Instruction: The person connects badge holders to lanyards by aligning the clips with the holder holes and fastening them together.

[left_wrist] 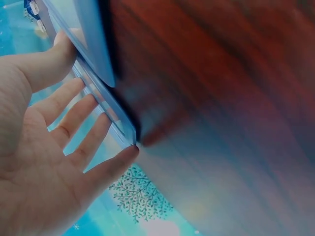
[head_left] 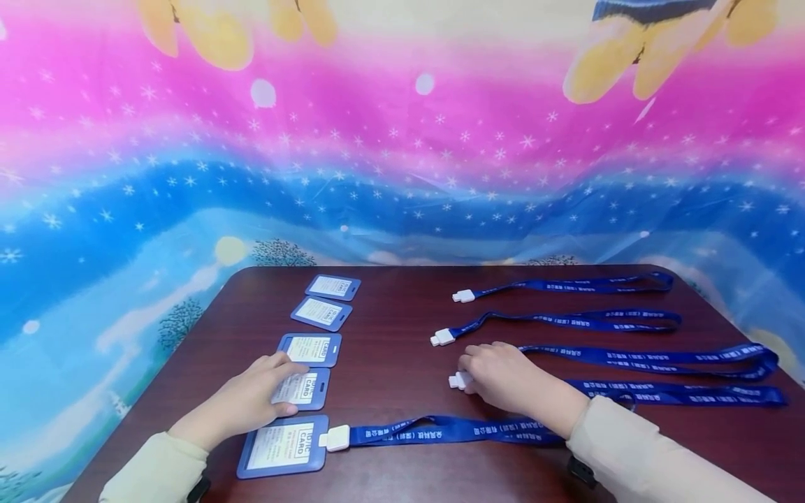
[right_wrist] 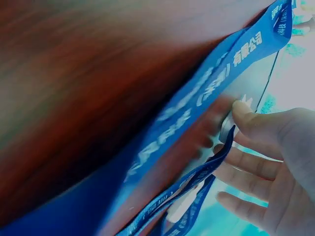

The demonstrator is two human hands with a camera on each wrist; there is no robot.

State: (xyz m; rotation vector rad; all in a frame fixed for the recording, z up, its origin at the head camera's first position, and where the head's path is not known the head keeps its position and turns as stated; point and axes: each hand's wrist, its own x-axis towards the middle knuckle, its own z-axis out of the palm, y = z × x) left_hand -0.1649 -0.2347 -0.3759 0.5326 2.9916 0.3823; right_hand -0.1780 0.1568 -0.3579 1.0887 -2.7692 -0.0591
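Observation:
On the left of the table my left hand (head_left: 248, 395) spans a blue badge holder (head_left: 311, 389), thumb at its near long edge and index finger at the far one. In the left wrist view the other fingers (left_wrist: 91, 105) spread along it. Just in front lies another badge holder (head_left: 317, 447), joined by a white clip (head_left: 338, 438) to a blue lanyard (head_left: 402, 433). My right hand (head_left: 497, 370) pinches the white clip (head_left: 460, 381) of a second lanyard between thumb and fingertips. In the right wrist view its narrow blue strap (right_wrist: 224, 150) leads away from the hand.
Further back on the left lie more badge holders, one (head_left: 314, 349) right beside the left hand. Two lanyards (head_left: 566, 320) (head_left: 585, 286) stretch across the far right; more straps (head_left: 692, 392) run past the right forearm. A patterned cloth (head_left: 402, 175) hangs behind the table.

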